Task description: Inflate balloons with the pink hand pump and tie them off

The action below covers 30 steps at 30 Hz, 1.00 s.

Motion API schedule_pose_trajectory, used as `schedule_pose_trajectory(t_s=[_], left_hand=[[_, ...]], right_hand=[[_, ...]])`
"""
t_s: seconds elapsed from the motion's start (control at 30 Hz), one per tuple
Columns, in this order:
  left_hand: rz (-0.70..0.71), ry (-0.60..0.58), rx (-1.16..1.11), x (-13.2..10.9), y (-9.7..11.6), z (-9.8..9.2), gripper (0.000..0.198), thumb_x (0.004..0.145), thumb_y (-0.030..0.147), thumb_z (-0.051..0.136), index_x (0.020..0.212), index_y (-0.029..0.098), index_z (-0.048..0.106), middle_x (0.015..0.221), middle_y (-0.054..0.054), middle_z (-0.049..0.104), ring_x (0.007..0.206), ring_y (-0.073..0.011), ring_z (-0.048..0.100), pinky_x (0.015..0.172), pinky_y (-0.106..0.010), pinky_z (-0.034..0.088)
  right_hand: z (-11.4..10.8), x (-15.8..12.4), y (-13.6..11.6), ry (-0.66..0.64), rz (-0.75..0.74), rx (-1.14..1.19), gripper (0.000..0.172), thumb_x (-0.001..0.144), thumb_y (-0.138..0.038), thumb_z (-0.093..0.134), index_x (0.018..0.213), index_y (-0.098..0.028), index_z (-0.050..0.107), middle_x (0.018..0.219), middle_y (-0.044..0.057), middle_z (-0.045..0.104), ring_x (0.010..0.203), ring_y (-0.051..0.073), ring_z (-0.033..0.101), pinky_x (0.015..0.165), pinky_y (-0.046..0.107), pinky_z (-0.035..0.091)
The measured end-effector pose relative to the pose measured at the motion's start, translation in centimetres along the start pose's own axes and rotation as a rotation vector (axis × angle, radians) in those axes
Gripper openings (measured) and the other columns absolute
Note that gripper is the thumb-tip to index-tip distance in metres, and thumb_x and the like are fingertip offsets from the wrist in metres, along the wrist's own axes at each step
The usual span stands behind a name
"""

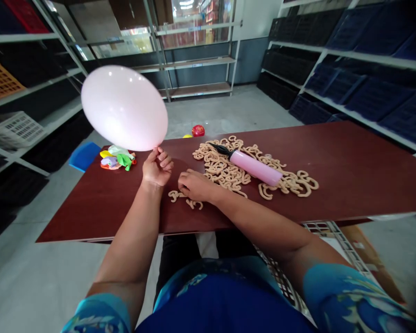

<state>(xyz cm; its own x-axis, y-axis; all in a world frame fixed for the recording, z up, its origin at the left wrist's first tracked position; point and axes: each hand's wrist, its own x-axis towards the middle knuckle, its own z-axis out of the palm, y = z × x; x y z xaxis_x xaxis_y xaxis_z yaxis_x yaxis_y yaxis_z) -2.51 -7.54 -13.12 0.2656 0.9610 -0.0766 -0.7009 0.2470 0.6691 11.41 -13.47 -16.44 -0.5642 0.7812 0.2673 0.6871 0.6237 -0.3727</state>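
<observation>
A pale pink inflated balloon (125, 108) floats up from my left hand (158, 167), whose thumb and fingers pinch its neck above the table. My right hand (196, 185) rests low over the tabletop, fingers curled down among a few tan, curled, rope-like pieces (195, 204); its fingertips are partly hidden, so what they hold does not show. Just beyond it spreads a large pile of the same curled pieces (225, 173). Lying across that pile is a pink balloon hand pump (256, 167) with a black nozzle, pointing away to the left.
Uninflated coloured balloons (118, 158) lie at the left of the brown table (333, 171). A blue stool (84, 156) stands beyond its left end. Red (198, 130) and yellow (187, 136) round things show past the far edge. Shelves with dark crates (374, 97) line the right side.
</observation>
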Motion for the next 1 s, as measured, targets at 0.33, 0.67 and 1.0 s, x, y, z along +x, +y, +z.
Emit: schedule_pose_trajectory(t_s=[0.33,0.67,1.0], left_hand=[[0.012,-0.021,0.061,0.1,-0.5,0.2,0.017,0.086,0.023,0.044,0.070,0.016,0.043,0.050,0.006,0.031,0.037,-0.0040,0.030,0.035,-0.016,0.025],[-0.019,0.134,0.430,0.3,-2.1,0.6,0.015,0.076,0.027,0.056,0.075,0.014,0.048,0.065,0.000,0.055,0.034,-0.0017,0.033,0.031,-0.014,0.018],[0.054,0.041,0.652,-0.1,-5.2,0.5,0.023,0.073,0.038,0.059,0.070,0.016,0.051,0.041,0.005,0.043,0.034,-0.0083,0.038,0.034,-0.019,0.028]], right_hand=[[0.5,-0.1,-0.6,-0.021,-0.065,-0.015,0.009,0.080,-0.026,0.057,0.083,-0.020,0.062,0.095,0.004,0.058,0.091,0.019,0.044,0.078,0.031,0.034],[-2.6,-0.4,1.6,0.299,0.084,0.035,0.016,0.086,-0.015,0.036,0.086,-0.016,0.052,0.083,0.004,0.057,0.078,0.014,0.049,0.074,0.026,0.035],[-2.1,-0.9,2.0,0.403,0.080,-0.118,0.020,0.089,-0.020,0.036,0.093,-0.017,0.056,0.094,0.006,0.054,0.087,0.014,0.049,0.078,0.026,0.037]])
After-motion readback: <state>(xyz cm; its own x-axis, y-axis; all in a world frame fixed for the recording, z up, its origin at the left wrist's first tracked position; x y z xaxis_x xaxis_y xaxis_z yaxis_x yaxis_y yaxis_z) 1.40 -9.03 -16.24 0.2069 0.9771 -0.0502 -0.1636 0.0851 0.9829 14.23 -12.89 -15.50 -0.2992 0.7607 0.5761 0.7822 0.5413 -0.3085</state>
